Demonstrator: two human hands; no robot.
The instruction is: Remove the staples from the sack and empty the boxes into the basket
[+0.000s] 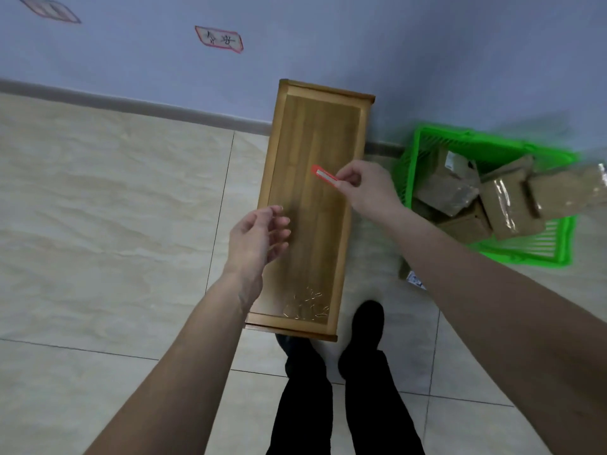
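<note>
Staples (307, 308) lie heaped at our wooden tray's (341, 257) near end; boxes (476, 198) fill the green basket (555, 239) rightward. Our right hand (368, 188) pinches a red tool (325, 176); left hand (258, 236) relaxed, empty.

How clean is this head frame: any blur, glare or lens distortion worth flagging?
Head view: wide-angle bending curves the skirting board and stretches both forearms; the green basket and its boxes near the right edge are smeared, with glare on their tape; the wooden tray, staples and the red tool in the right hand read fairly sharp; lighting is dim and even.
</note>
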